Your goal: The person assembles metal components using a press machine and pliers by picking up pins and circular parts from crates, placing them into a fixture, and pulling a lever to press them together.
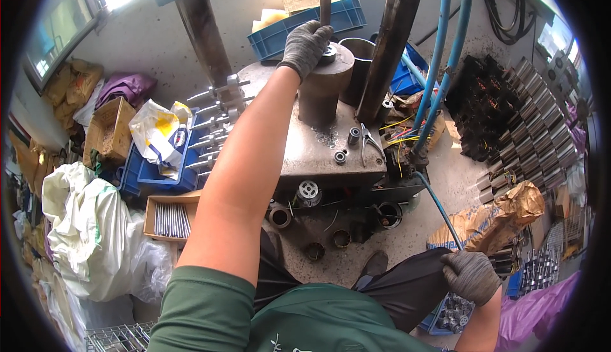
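gloves grey (both hands) | sleeve (203, 307) green | crate (305, 27) blue | hoses (439, 53) blue | sack (95, 231) white

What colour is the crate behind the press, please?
Blue crate, clearest in the head view.

left hand (306, 45): gloved, arm stretched forward, fingers curled down | right hand (470, 276): gloved, low by thigh, fingers closed
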Action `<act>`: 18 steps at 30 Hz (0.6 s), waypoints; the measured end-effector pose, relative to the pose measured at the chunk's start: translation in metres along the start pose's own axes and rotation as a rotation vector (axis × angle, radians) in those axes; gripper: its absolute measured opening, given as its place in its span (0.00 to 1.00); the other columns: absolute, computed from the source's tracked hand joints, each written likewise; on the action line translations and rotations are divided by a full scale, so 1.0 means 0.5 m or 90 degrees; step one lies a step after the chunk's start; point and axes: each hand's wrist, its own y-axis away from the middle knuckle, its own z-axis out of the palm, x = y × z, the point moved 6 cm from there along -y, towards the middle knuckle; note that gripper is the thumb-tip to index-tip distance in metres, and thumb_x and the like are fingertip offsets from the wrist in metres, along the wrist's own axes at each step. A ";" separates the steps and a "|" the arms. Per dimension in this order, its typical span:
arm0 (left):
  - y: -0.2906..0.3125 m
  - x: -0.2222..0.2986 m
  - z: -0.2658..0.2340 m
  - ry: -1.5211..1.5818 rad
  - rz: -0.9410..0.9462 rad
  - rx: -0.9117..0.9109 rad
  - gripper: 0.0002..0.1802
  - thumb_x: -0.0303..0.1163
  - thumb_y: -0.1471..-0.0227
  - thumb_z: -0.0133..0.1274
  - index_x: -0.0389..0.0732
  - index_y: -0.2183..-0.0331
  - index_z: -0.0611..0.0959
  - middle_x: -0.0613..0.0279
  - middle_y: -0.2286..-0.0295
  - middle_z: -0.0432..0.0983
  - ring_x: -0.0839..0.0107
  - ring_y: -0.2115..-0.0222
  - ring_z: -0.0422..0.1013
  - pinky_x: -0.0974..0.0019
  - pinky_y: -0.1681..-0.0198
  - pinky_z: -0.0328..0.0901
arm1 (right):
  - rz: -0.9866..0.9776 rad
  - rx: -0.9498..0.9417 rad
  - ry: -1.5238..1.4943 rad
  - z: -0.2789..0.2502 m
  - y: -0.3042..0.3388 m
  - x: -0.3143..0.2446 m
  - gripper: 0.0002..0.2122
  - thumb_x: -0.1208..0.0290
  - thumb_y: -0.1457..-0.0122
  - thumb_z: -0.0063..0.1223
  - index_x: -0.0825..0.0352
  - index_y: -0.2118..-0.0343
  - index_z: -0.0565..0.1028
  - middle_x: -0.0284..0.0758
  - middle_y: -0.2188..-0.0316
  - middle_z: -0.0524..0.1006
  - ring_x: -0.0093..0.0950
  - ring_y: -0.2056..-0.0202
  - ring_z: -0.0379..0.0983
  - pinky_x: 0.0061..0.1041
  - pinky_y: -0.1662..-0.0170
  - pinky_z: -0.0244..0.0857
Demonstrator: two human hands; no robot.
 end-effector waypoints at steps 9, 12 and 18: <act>-0.012 -0.017 -0.007 -0.042 -0.011 0.007 0.16 0.40 0.41 0.57 0.36 0.60 0.86 0.57 0.72 0.82 0.68 0.71 0.75 0.63 0.59 0.69 | 0.005 0.024 -0.015 -0.013 -0.004 -0.002 0.11 0.71 0.44 0.58 0.69 0.60 0.82 0.47 0.67 0.82 0.46 0.65 0.80 0.41 0.58 0.75; -0.012 -0.016 0.000 -0.030 -0.017 0.002 0.16 0.40 0.41 0.57 0.36 0.60 0.86 0.58 0.72 0.82 0.68 0.70 0.75 0.63 0.59 0.69 | 0.020 0.053 -0.047 -0.026 -0.001 0.001 0.10 0.72 0.44 0.58 0.70 0.61 0.81 0.47 0.68 0.82 0.47 0.65 0.80 0.41 0.58 0.74; -0.007 -0.009 -0.007 0.050 0.028 0.023 0.16 0.38 0.39 0.56 0.35 0.58 0.84 0.61 0.72 0.80 0.74 0.73 0.73 0.67 0.65 0.69 | -0.017 0.498 0.025 -0.152 -0.036 0.007 0.11 0.79 0.40 0.56 0.71 0.55 0.78 0.48 0.64 0.80 0.45 0.63 0.79 0.38 0.57 0.72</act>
